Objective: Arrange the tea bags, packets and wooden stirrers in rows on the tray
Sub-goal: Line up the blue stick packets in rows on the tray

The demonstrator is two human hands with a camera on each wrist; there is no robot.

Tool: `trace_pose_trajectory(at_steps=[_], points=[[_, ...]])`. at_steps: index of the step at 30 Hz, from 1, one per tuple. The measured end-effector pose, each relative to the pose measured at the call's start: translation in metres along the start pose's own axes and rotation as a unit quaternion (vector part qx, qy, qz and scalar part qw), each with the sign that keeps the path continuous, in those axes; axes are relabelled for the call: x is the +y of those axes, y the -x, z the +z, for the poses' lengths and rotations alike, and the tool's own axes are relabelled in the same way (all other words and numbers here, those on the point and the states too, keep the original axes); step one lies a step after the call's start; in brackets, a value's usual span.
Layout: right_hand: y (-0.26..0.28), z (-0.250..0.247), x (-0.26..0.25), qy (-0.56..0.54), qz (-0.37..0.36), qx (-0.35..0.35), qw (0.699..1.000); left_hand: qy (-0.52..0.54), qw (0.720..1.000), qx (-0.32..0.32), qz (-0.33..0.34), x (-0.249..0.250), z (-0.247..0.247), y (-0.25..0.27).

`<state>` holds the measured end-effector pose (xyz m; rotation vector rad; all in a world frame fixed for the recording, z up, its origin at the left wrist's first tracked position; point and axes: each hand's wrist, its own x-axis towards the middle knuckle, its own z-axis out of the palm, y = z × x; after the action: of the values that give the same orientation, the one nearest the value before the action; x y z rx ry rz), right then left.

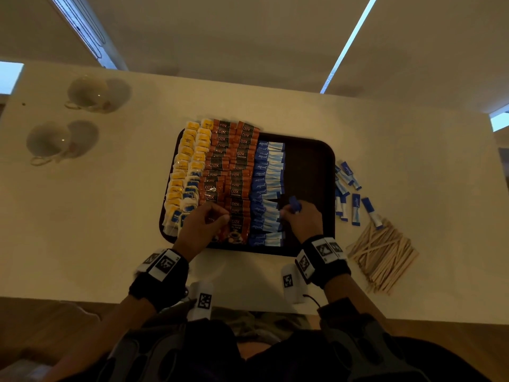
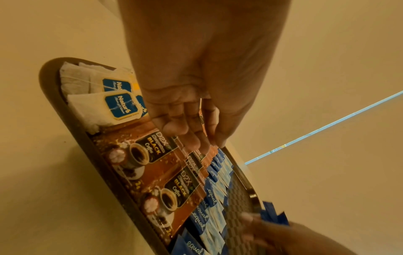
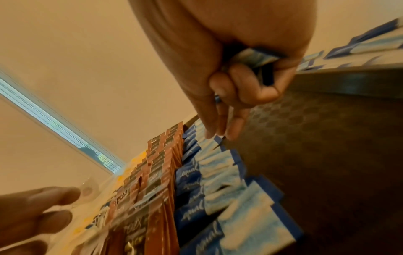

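Nearest the person, both wrists wear black straps with square printed markers, and the hands reach over the near edge of a dark tray (image 1: 311, 161) on the pale table (image 1: 413, 133). The left hand (image 1: 205, 220) hovers low over the near end of the brown coffee packets (image 1: 235, 172), its fingers curled, thumb and fingertips closed on the edge of one brown packet as the left wrist view shows it. The right hand (image 1: 301, 219) holds a few blue sweetener sticks (image 1: 294, 204) tucked in its curled fingers, while its thumb and forefinger (image 3: 232, 131) pinch down at the end of a stick in the blue row (image 1: 268, 188). That row of blue and pale sticks runs away from the person down the middle of the tray, just beside two overlapping rows of coffee packets, and left of those lie the tea bags (image 1: 187, 172), blue-tagged near, yellow-tagged farther off. The right part of the tray is bare, showing its patterned floor. Off the tray to the right a pile of wooden stirrers (image 1: 382, 255) lies loosely crossed on the table, and beyond it a scatter of loose blue sticks (image 1: 349, 191). Far left stand two pale cups (image 1: 68, 119) with handles.
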<state>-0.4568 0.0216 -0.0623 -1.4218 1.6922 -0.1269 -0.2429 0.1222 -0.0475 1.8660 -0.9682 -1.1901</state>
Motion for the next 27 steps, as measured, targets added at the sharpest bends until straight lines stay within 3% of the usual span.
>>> trace_pose_trajectory(at_steps=[9,18,22,27], points=[[-0.025,0.022,-0.018,0.068,-0.033,-0.037,0.996,0.005,1.0,-0.003,-0.017,-0.011,-0.005,-0.002],[-0.035,0.02,-0.012,0.136,-0.075,0.003,0.988,-0.011,1.0,0.008,-0.016,-0.017,-0.007,-0.007],[-0.035,0.021,-0.018,0.154,-0.119,-0.023,0.981,-0.012,1.0,0.005,-0.013,-0.017,-0.004,-0.007],[-0.032,0.023,-0.019,0.19,-0.106,-0.023,0.976,-0.006,1.0,-0.003,-0.014,-0.017,-0.004,-0.007]])
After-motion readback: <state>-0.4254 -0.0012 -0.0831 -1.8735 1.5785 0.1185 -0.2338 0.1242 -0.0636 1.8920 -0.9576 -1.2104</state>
